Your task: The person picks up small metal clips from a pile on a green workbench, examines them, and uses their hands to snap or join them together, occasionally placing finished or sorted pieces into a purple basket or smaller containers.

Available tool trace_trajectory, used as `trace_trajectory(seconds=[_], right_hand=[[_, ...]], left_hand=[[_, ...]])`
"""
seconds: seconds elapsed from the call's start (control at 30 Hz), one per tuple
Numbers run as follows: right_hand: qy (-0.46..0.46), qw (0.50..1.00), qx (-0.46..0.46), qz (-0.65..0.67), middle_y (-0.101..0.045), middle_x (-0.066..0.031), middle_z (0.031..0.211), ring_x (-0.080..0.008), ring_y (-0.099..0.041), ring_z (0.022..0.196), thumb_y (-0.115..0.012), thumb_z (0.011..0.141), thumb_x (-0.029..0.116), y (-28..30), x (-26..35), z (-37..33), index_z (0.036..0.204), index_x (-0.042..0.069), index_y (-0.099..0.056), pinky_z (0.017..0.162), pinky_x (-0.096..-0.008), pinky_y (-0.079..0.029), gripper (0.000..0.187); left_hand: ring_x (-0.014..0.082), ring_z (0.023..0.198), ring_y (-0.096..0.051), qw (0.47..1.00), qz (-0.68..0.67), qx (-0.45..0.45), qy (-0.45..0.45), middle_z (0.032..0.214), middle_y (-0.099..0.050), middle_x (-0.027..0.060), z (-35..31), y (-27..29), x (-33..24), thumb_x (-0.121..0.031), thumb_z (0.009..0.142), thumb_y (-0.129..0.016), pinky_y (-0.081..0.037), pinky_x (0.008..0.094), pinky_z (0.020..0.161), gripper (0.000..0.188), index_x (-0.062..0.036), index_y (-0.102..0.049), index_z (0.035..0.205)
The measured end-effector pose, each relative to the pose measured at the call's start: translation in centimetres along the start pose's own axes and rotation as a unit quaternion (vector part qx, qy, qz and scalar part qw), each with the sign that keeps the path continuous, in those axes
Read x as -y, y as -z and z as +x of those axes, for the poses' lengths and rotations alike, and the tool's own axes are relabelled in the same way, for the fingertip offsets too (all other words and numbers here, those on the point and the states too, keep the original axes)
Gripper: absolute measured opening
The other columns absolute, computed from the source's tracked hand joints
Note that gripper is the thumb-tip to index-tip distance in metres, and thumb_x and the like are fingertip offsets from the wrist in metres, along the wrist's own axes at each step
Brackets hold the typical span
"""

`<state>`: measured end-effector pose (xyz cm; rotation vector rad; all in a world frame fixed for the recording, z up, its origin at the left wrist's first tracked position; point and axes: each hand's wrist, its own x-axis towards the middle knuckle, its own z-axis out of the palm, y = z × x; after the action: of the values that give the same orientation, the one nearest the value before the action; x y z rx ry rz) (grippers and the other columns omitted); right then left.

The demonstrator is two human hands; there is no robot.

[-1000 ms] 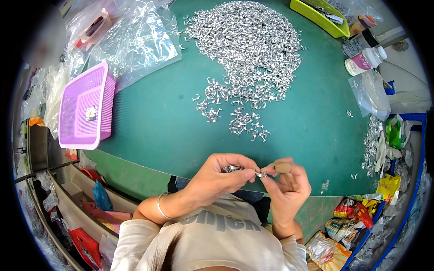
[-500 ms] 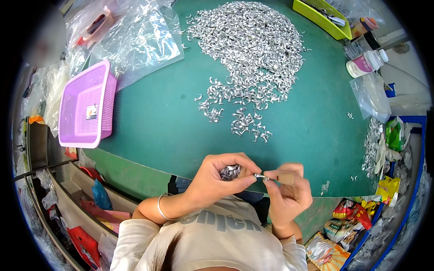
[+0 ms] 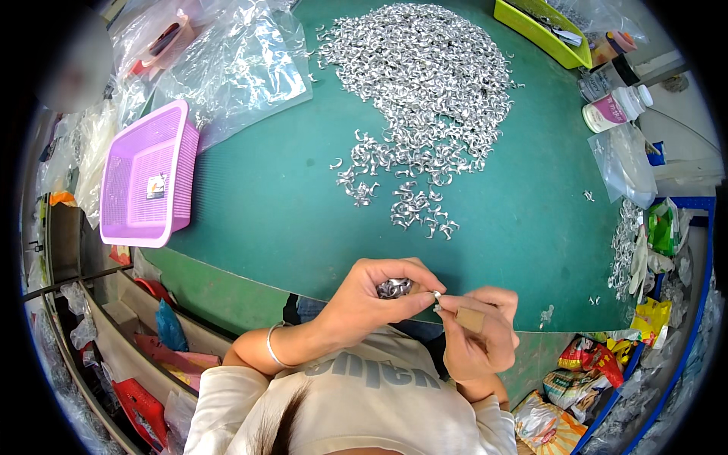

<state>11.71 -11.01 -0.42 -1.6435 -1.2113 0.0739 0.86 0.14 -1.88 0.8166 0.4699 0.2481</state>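
Note:
My left hand [image 3: 369, 294] is curled around a clump of small curved silver metal pieces [image 3: 394, 287]. Between its thumb and forefinger it pinches one small metal piece [image 3: 437, 295]. My right hand [image 3: 482, 327], with tan tape wrapped on a finger, meets it at the fingertips. Its thumb and forefinger are closed at that same piece, most of which is hidden by the fingers. Both hands are held over the near edge of the green table [image 3: 273, 205]. Beyond them lies a large pile of the same curved metal pieces [image 3: 425, 68], with a looser scatter at its near side.
A purple plastic basket [image 3: 186, 182] stands at the left, beside clear plastic bags [image 3: 235, 76]. At the far right are a yellow-green tray [image 3: 535, 34] and a white bottle [image 3: 616, 108]. More metal pieces [image 3: 624, 250] lie along the right edge. Snack packets [image 3: 553, 421] sit lower right.
My right hand has shifted slightly left, its fingers folding in closer to the left fingertips. The small piece between them now shows less.

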Motion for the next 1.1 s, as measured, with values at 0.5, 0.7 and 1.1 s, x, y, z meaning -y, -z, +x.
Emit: trace_trajectory(seconds=[0.5,0.7,1.1], right_hand=[[0.063,0.996,0.042,-0.040,-0.065,-0.0052,0.087,-0.0176,-0.053,0.074,-0.062,0.055,-0.007,0.3,-0.3,-0.1,0.065,0.001,-0.061,0.062,-0.0280,-0.037,0.012],[-0.168,0.925,-0.059,0.336,-0.056,-0.0135,0.090,-0.0172,-0.051,0.079,-0.052,0.072,-0.013,-1.5,-0.2,-0.7,0.091,-0.003,-0.048,0.072,-0.0293,-0.040,0.022],[-0.425,0.662,0.022,0.616,-0.053,-0.0056,0.094,-0.0123,-0.049,0.086,-0.049,0.084,0.002,-1.1,-0.6,-0.7,0.102,0.002,-0.046,0.071,-0.0250,-0.038,0.018]], left_hand=[[0.0064,0.068,-0.046,0.977,0.150,-0.015,-0.151,0.081,-0.056,0.0031,-0.1,-0.1,-0.3,0.004,0.076,-0.058,-0.036,0.0203,0.059,0.013,-0.0003,-0.063,0.088],[0.0074,0.064,-0.048,0.985,0.140,-0.031,-0.099,0.081,-0.060,0.0062,-0.3,-0.4,-0.4,0.004,0.073,-0.062,-0.038,0.0209,0.057,0.012,0.0012,-0.065,0.085],[0.0077,0.061,-0.049,0.981,0.136,-0.032,-0.138,0.079,-0.059,0.0074,-0.4,-0.2,0.0,0.004,0.073,-0.062,-0.037,0.0206,0.053,0.009,0.0020,-0.063,0.082]])
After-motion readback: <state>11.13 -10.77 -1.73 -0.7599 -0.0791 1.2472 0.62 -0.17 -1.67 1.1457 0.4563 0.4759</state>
